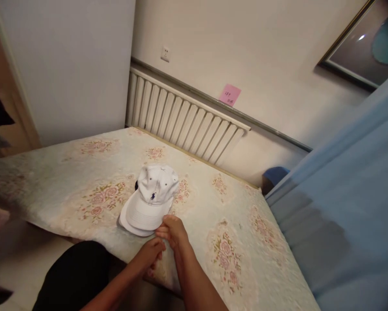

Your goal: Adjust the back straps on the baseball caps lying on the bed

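A white cap [153,198] with a small dark logo lies on a floral mattress [84,172], its brim pointing toward me. My right hand [173,231] rests at the brim's near edge, with the fingers curled together and pinching the rim. Just below and to the left, my left hand [151,254] sits against the right wrist. Its fingers are closed and I cannot see what, if anything, is inside them. Something dark peeks out from under the cap's left side.
A white slatted headboard [184,119] runs along the wall behind the mattress. A blue sheet [349,207] fills the right side. A pink note [229,95], a wall socket [165,54] and a framed picture [365,43] are on the wall. My dark-clothed knee [74,272] is at lower left.
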The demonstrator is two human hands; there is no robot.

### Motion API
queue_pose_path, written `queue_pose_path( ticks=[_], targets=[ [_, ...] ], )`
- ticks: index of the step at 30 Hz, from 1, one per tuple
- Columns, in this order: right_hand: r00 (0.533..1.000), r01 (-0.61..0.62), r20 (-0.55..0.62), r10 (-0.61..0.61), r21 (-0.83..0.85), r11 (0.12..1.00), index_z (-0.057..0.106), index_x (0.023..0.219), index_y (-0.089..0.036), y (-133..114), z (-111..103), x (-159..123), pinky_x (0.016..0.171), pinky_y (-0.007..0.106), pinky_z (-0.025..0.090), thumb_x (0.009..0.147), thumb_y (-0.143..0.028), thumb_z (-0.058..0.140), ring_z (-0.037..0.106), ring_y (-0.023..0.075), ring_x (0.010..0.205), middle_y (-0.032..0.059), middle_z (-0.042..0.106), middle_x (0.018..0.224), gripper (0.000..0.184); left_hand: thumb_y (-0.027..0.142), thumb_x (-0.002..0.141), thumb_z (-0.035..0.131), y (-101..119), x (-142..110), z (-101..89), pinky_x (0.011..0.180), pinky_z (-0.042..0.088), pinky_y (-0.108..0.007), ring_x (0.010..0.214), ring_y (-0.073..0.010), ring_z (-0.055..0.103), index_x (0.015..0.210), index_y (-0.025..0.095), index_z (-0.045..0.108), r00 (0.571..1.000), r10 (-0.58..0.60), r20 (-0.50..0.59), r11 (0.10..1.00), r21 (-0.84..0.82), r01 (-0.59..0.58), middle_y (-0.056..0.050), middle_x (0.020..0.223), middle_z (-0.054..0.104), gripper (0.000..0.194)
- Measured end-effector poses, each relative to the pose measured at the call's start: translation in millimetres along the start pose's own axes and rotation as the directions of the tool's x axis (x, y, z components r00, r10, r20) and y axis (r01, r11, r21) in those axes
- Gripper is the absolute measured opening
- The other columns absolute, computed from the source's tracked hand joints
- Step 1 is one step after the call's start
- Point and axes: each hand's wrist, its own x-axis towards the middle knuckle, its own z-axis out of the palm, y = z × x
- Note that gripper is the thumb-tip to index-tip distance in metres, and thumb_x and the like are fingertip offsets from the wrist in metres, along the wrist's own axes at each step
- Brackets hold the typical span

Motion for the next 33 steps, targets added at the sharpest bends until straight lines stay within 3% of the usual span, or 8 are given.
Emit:
queue_pose_path(
  ticks=[5,8,11,16,21,25,30,33],
  targets=[
    [0.998,-0.021,0.055,0.011,0.18,0.983,0.055,0.086,-0.017,4.1,13.4,1.0,0.055,0.026,0.054,0.068,-0.021,0.063,0.067,0.016,0.063,0.0025,0.069,0.073,0.02,0.041,0.074,0.051,13.9,-11.8,-21.3,0.043,0.03,-0.022,0.041,-0.0081,0.035,0.062,0.02,0.046,0.992,0.109,-0.056,0.984,-0.135,-0.116,0.007,0.051,0.044,0.025],
    [0.987,0.075,0.107,-0.116,0.33,0.941,0.058,0.094,-0.017,-3.2,17.7,2.7,0.065,0.029,0.056,0.064,-0.019,0.065,0.068,0.0183,0.079,0.0049,0.072,0.091,0.03,0.04,0.073,0.058,25.8,-20.6,-25.9,0.043,0.03,-0.021,0.04,-0.0064,0.034,0.062,0.018,0.05,0.988,0.137,-0.076,0.943,-0.294,-0.154,0.006,0.051,0.048,0.026],
    [0.957,0.166,0.148,-0.249,0.423,0.891,0.061,0.093,-0.018,-15.7,15.6,-0.3,0.075,0.03,0.055,0.064,-0.019,0.069,0.068,0.0179,0.082,0.0041,0.073,0.091,0.03,0.039,0.074,0.063,41.1,-28.9,-31.1,0.045,0.034,-0.02,0.041,-0.0064,0.041,0.073,0.016,0.059,0.986,0.124,-0.112,0.863,-0.478,-0.162,0.003,0.058,0.057,0.024],
    [0.913,0.236,0.207,-0.352,0.437,0.868,0.063,0.1,-0.018,-28.5,-5.7,-20.0,0.092,0.03,0.049,0.066,-0.019,0.071,0.066,0.0175,0.096,0.0047,0.071,0.105,0.035,0.027,0.077,0.064,72.6,-32.4,-39.1,0.07,0.051,-0.028,0.076,-0.0179,0.066,0.101,0.015,0.065,0.982,0.144,-0.122,0.681,-0.707,-0.188,-0.006,0.086,0.073,0.027],
    [0.92,0.232,0.197,-0.339,0.421,0.877,0.062,0.103,-0.019,-13.3,-44.3,-45.2,0.091,0.031,0.049,0.065,-0.025,0.074,0.067,0.0175,0.092,0.0056,0.07,0.105,0.04,0.034,0.089,0.049,99.7,-35.6,-35.8,0.09,0.048,-0.036,0.101,-0.0236,0.065,0.13,0.017,0.05,0.973,0.229,0.029,0.519,-0.849,-0.097,-0.008,0.104,0.073,0.045],
    [0.933,0.189,0.212,-0.292,0.402,0.896,0.062,0.102,-0.018,10.8,-77.0,-68.6,0.084,0.031,0.051,0.066,-0.025,0.076,0.068,0.0177,0.085,0.0061,0.071,0.1,0.039,0.039,0.089,0.049,111.8,-43.4,-24.5,0.093,0.047,-0.041,0.101,-0.0269,0.065,0.128,0.017,0.052,0.924,0.329,0.194,0.542,-0.84,-0.017,-0.009,0.103,0.073,0.045],
    [0.954,0.167,0.173,-0.245,0.373,0.913,0.063,0.103,-0.018,38.7,-102.3,-99.0,0.081,0.033,0.053,0.067,-0.025,0.074,0.068,0.0217,0.092,0.0093,0.071,0.103,0.038,0.02,0.078,0.064,111.6,-51.3,1.8,0.089,0.048,-0.039,0.096,-0.0278,0.067,0.121,0.014,0.058,0.912,0.335,0.236,0.645,-0.763,-0.039,-0.01,0.098,0.073,0.044],
    [0.951,0.198,0.151,-0.269,0.37,0.908,0.064,0.102,-0.02,44.9,-111.4,-107.9,0.076,0.036,0.054,0.067,-0.028,0.074,0.066,0.0249,0.097,0.0099,0.07,0.106,0.038,0.023,0.075,0.069,106.7,-57.4,20.0,0.084,0.05,-0.038,0.093,-0.0285,0.067,0.115,0.016,0.062,0.898,0.317,0.305,0.7,-0.714,-0.004,-0.011,0.097,0.073,0.041]
  ],
)
